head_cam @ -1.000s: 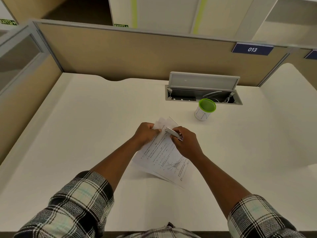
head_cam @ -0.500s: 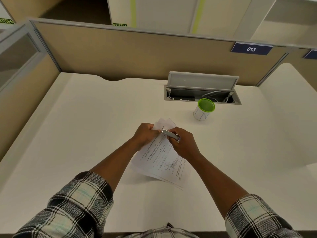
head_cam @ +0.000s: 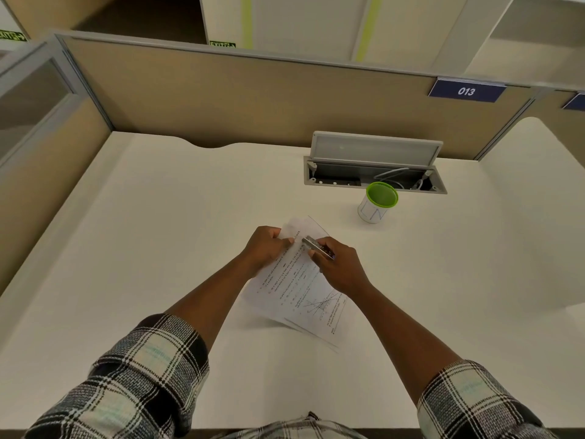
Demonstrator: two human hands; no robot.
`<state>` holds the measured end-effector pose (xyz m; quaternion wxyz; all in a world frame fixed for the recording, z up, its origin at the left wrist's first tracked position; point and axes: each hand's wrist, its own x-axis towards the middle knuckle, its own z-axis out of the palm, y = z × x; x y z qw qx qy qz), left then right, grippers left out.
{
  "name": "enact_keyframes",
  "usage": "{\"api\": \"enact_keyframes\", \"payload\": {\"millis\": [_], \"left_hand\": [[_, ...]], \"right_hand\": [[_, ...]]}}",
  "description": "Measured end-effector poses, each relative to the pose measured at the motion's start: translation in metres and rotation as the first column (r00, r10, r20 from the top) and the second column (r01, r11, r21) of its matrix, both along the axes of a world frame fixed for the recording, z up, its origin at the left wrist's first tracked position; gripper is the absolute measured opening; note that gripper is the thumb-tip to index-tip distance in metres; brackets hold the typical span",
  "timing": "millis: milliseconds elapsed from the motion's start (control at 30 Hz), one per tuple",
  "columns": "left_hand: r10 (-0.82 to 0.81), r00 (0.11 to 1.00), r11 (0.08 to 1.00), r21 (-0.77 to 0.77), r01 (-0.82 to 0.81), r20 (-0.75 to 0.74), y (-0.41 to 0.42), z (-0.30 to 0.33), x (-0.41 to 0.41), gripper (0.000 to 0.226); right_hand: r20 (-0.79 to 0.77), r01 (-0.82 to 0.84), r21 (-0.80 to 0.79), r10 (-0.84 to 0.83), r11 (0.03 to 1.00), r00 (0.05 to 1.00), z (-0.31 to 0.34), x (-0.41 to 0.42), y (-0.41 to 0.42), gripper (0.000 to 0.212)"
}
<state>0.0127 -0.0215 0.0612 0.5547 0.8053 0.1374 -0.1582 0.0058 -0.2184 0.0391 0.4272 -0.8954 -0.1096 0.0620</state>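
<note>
Printed sheets (head_cam: 297,299) on the desk (head_cam: 158,248), far end lifted – left hand (head_cam: 264,250) pinches the top corner, right hand (head_cam: 340,267) curled round a small metal stapler (head_cam: 316,246) beside it. Stapling step I'd say – next, slide it over that corner and squeeze. Green-rimmed cup (head_cam: 376,202) sits beyond

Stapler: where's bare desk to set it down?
Widest bare patch: desk left of the left hand, out to the side partition. Also bare: right of the right hand, near side of the cup. Crowded: both hands meet at the papers top corner with the stapler; cup stands right by the open cable box.
</note>
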Motion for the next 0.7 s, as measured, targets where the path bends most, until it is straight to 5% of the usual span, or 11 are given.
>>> {"api": "enact_keyframes", "payload": {"millis": [333, 700], "left_hand": [[-0.012, 1.000, 1.000, -0.002, 0.012, 0.001, 0.0009, -0.0041, 0.0015, 0.019], [-0.029, 0.999, 1.000, 0.002, 0.029, 0.019, -0.0014, -0.0049, 0.0011, 0.035]], "right_hand": [[0.118, -0.028, -0.050, 0.034, 0.998, 0.992, -0.0016, -0.0024, 0.0007, 0.015], [0.144, 0.015, -0.029, -0.010, 0.999, 0.990, -0.0015, -0.0023, 0.0031, 0.015]]}}
